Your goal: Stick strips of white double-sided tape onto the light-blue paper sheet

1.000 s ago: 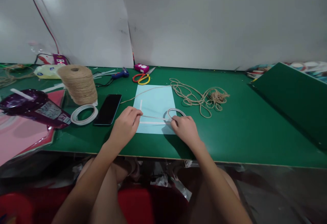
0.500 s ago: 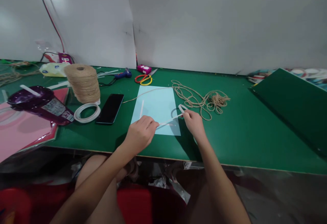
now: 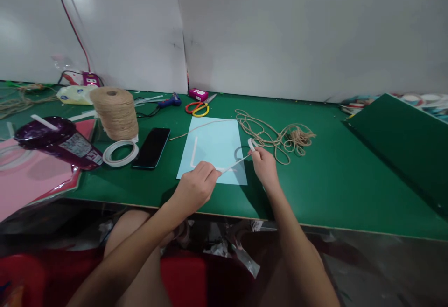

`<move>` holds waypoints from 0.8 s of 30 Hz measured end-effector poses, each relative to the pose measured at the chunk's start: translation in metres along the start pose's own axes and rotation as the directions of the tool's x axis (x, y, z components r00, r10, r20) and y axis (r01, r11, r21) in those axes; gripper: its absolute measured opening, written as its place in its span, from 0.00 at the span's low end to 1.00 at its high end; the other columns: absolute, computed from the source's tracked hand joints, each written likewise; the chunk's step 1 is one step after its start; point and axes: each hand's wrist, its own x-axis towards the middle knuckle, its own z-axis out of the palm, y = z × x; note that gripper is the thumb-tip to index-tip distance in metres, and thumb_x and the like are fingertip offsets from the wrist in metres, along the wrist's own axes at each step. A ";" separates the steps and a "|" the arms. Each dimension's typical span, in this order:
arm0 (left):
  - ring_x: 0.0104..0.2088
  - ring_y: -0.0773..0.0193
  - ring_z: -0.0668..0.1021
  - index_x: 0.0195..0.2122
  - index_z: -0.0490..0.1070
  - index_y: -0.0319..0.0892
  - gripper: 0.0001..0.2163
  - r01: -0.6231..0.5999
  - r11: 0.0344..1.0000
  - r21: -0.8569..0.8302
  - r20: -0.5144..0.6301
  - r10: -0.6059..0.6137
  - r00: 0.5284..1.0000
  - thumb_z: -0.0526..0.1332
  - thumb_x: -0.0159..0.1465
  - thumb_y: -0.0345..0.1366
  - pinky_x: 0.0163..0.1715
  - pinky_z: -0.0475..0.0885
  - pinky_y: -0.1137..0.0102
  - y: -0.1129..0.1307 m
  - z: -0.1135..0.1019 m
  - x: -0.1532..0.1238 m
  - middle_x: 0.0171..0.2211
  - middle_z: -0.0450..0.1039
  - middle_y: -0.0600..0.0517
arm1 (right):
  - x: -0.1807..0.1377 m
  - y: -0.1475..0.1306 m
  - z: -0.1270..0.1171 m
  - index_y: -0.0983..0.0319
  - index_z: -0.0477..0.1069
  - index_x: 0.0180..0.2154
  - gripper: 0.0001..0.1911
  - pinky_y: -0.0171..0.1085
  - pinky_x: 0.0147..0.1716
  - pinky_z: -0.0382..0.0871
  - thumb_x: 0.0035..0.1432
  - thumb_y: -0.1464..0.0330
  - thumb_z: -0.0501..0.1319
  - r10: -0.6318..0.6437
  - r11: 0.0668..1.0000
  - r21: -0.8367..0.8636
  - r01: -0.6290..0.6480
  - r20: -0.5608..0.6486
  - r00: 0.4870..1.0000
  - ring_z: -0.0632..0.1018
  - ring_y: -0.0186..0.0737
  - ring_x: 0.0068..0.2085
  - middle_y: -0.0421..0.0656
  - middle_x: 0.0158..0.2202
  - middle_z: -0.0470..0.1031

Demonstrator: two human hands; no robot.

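A light blue paper sheet (image 3: 217,141) lies on the green table (image 3: 332,181), with white tape strips forming an L on its left and lower part. My right hand (image 3: 265,166) is closed on a small white tape roll (image 3: 251,144), held upright above the sheet's right edge. A white tape strip (image 3: 235,163) runs from the roll down to my left hand (image 3: 195,187), whose fingers pinch its free end over the sheet's lower edge.
A loose jute string (image 3: 280,135) lies right of the sheet. Left of it are a black phone (image 3: 151,141), a larger tape roll (image 3: 120,152), a twine spool (image 3: 115,112) and a purple cup (image 3: 56,143) on pink sheets. Scissors (image 3: 198,107) and a glue gun (image 3: 169,101) sit near the white wall. A green board (image 3: 402,139) leans at right.
My right hand lifted the small tape roll off the sheet and moved it right and back. My left hand came toward the sheet's lower edge, drawing tape out between them.
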 end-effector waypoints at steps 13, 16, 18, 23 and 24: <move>0.38 0.63 0.72 0.36 0.66 0.40 0.05 0.052 0.997 -0.056 -0.117 -0.058 0.991 0.53 0.62 0.26 0.35 0.68 0.71 -0.005 -0.015 0.001 0.31 0.69 0.49 | 0.011 0.015 -0.010 0.62 0.70 0.32 0.16 0.34 0.25 0.54 0.53 0.66 0.46 0.039 0.999 -0.018 -0.043 -0.189 0.981 0.63 0.35 0.23 0.39 0.21 0.65; 0.40 0.62 0.72 0.36 0.66 0.42 0.05 0.165 0.983 -0.080 -0.163 -0.176 0.971 0.54 0.61 0.27 0.37 0.69 0.70 -0.018 -0.015 -0.001 0.34 0.69 0.48 | 0.013 0.021 -0.021 0.62 0.73 0.34 0.18 0.35 0.29 0.57 0.55 0.69 0.44 0.006 0.980 -0.197 -0.040 -0.170 0.985 0.68 0.38 0.26 0.43 0.25 0.71; 0.41 0.61 0.71 0.35 0.66 0.43 0.04 0.244 0.963 -0.119 -0.144 -0.259 0.955 0.55 0.61 0.29 0.39 0.69 0.67 -0.028 -0.013 -0.001 0.37 0.68 0.48 | 0.010 0.024 -0.026 0.63 0.74 0.35 0.18 0.37 0.33 0.58 0.56 0.71 0.45 -0.049 0.920 -0.391 0.000 -0.115 0.992 0.71 0.41 0.30 0.47 0.28 0.74; 0.39 0.63 0.73 0.33 0.65 0.42 0.02 0.386 0.846 -0.367 0.036 -0.402 0.915 0.54 0.60 0.30 0.40 0.70 0.67 -0.046 -0.014 -0.001 0.36 0.70 0.50 | 0.001 0.031 -0.029 0.66 0.72 0.44 0.18 0.47 0.43 0.60 0.56 0.73 0.49 -0.192 0.769 -0.635 0.072 -0.122 0.974 0.72 0.51 0.44 0.56 0.43 0.73; 0.36 0.65 0.73 0.32 0.65 0.42 0.02 0.403 0.813 -0.421 0.077 -0.410 0.909 0.54 0.60 0.30 0.39 0.70 0.69 -0.047 -0.016 0.000 0.33 0.69 0.52 | -0.001 0.030 -0.028 0.66 0.71 0.46 0.18 0.48 0.45 0.60 0.56 0.74 0.49 -0.237 0.788 -0.605 0.117 -0.123 0.964 0.71 0.52 0.45 0.56 0.45 0.72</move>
